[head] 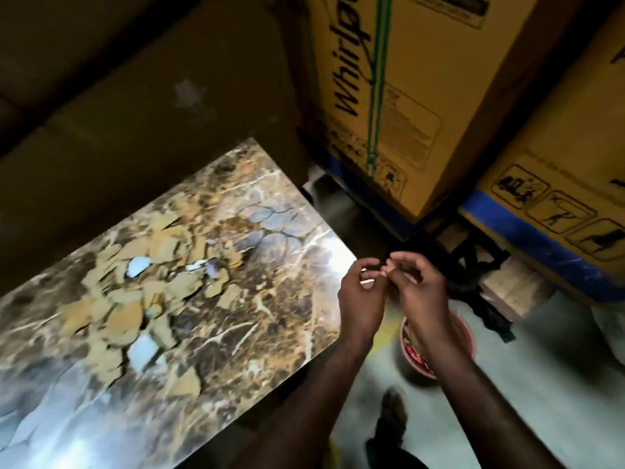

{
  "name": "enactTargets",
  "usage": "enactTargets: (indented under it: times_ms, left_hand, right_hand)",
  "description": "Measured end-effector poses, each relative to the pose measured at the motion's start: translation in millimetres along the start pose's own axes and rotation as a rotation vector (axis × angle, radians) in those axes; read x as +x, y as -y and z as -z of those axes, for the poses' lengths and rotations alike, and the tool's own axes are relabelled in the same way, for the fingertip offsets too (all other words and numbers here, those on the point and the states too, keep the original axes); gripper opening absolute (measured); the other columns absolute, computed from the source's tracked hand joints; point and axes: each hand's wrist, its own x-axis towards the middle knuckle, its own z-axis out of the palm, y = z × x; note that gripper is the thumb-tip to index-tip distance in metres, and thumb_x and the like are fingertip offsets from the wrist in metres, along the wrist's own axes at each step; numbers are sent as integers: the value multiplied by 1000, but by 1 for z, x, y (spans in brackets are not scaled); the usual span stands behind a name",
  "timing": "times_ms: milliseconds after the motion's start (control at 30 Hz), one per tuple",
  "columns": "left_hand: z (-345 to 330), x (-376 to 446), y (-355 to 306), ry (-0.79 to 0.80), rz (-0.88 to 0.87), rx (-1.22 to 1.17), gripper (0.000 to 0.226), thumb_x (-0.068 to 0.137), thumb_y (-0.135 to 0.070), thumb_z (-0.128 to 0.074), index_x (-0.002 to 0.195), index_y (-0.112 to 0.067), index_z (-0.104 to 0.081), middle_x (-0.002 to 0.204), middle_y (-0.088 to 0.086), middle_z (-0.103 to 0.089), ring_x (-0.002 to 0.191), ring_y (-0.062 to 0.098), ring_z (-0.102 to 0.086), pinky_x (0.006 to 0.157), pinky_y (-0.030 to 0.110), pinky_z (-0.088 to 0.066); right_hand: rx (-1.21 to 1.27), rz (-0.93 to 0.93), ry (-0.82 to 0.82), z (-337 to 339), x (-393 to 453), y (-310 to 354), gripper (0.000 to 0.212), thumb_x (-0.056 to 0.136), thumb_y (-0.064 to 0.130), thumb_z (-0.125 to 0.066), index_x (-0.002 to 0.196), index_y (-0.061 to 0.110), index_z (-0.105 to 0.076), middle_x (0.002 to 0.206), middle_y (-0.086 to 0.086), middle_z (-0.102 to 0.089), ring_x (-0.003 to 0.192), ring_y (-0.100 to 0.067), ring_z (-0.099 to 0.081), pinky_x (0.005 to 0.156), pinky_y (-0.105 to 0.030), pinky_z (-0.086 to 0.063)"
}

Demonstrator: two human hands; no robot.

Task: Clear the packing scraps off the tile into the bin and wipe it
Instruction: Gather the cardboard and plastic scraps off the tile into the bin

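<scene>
Scraps (135,309) litter the tile's (270,316) middle; left hand (360,296) and right hand (417,286), fingers curled, seemingly empty, hover over the bin (465,336); next, another handful.

left hand (360,296): your fingers are curled, fingertips meeting the right's.
right hand (417,286): curled, raised beside it.

Looks like a storeroom or appliance warehouse. Tall cardboard cartons (422,96) stacked close together, one printed "Whirlpool" and bound with a green strap (378,79), another (558,164) carrying handling pictograms and blue edge tape. Bare concrete floor (541,384), dim light.
</scene>
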Motion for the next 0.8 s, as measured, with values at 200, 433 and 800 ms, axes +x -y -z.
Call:
enactTargets:
  times_ms: [200, 433, 800]
  left_hand:
    - [137, -27, -47, -178, -28, -7, 17, 94, -20, -72, 106, -32, -72, 94, 1, -78, 86, 24, -78, 77, 51, -64]
    - [283, -75, -35, -408, -17, 96, 30, 92, -2, -69, 115, -21, -73, 90, 0, -76, 77, 9, -72, 67, 29, -62]
    - [492, -83, 89, -684, 289, 337, 32, 88, -10, -79, 118, -15, -70, 97, 6, -74, 86, 23, -72, 69, 26, -48]
  right_hand:
    - [-37, 46, 283, -104, -62, 71, 24, 88, 5, -71, 104, 24, -75, 102, -3, -77, 100, -20, -75, 88, -49, -64]
    - [-363, 22, 646, -210, -127, 77, 36, 78, 9, -74, 105, 33, -71, 96, -7, -74, 87, -28, -77, 80, -57, -64]
    - [-911, -69, 866, -307, -196, -46, 65, 63, 40, -95, 108, 25, -51, 93, -1, -68, 81, -18, -64, 64, -31, -47]
